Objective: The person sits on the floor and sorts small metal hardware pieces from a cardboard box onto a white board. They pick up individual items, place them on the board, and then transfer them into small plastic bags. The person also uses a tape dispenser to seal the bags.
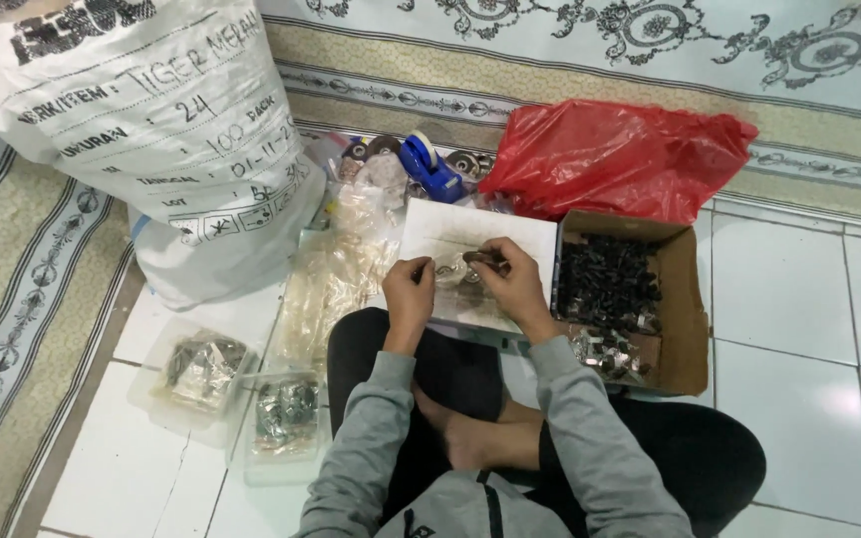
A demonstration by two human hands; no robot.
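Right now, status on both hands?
Left hand and right hand pinch small dark parts over white sheet. Cardboard box of parts beside right hand.

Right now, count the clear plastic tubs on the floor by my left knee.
2. The larger clear tub sits on the white tiles further left; the smaller clear tub sits beside it, nearer the knee. Both hold small metal parts. Others may be hidden under the clear bags.

Both arms, sleeved in grey, are being stretched forward and bent inward so that the hands are brought close together. The left hand [408, 286] is being held with fingers curled in a pinch. The right hand [512, 277] is being kept beside it, its fingers likewise closed in a pinch.
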